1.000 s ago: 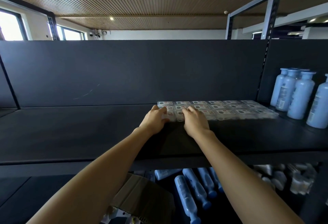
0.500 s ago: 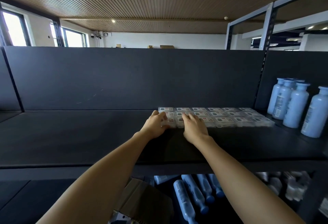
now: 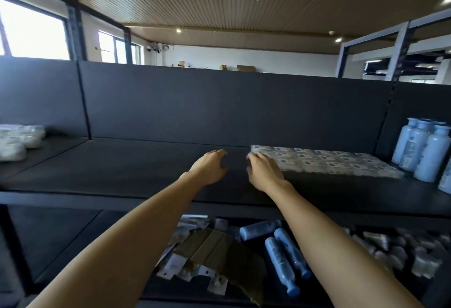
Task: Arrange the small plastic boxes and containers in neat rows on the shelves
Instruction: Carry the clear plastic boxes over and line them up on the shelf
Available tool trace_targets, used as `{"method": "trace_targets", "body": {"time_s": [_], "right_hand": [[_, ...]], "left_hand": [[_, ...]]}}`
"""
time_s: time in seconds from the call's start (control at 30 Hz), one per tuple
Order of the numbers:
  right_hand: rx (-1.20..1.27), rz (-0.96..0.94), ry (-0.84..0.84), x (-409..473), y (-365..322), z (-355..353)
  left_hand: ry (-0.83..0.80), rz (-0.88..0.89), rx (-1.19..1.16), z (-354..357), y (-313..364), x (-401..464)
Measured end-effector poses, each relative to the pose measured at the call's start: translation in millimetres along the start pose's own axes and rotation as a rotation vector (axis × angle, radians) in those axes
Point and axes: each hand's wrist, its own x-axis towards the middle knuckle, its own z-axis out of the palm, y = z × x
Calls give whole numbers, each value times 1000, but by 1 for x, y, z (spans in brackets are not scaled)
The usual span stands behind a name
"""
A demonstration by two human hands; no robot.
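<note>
Several small clear plastic boxes (image 3: 329, 163) with printed labels lie flat in three tight rows on the right half of the black shelf (image 3: 122, 166). My right hand (image 3: 263, 171) hovers at the left end of these rows, fingers loosely curled, covering the nearest boxes; contact with them is unclear. To its left, my left hand (image 3: 210, 168) is over bare shelf, apart from the boxes, its fingers loosely bent and holding nothing.
Tall pale blue bottles (image 3: 424, 149) stand at the shelf's right end. White bagged items (image 3: 19, 139) lie on the neighbouring shelf at left. On the lower shelf are a brown cardboard flap (image 3: 219, 251), lying blue bottles (image 3: 283, 259) and scattered small packets (image 3: 402, 251).
Both hands have come off the left end of the box rows; the left hand moved left onto bare shelf. The view has swung left and slightly down.
</note>
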Motion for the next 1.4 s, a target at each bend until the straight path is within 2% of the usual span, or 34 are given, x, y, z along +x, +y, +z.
{"method": "trace_targets", "body": {"time_s": [0.27, 0.57, 0.87, 1.13, 1.4], "right_hand": [[85, -222, -38, -26, -164, 11], [272, -436, -89, -66, -337, 32], [326, -629, -123, -86, -484, 45], [390, -700, -141, -65, -578, 63], [457, -760, -128, -2, -684, 97]], "left_hand": [[12, -102, 227, -95, -85, -122], [85, -313, 338, -181, -194, -260], [161, -452, 489, -257, -281, -368], [189, -553, 615, -313, -347, -407], [187, -604, 694, -364, -431, -406]]}}
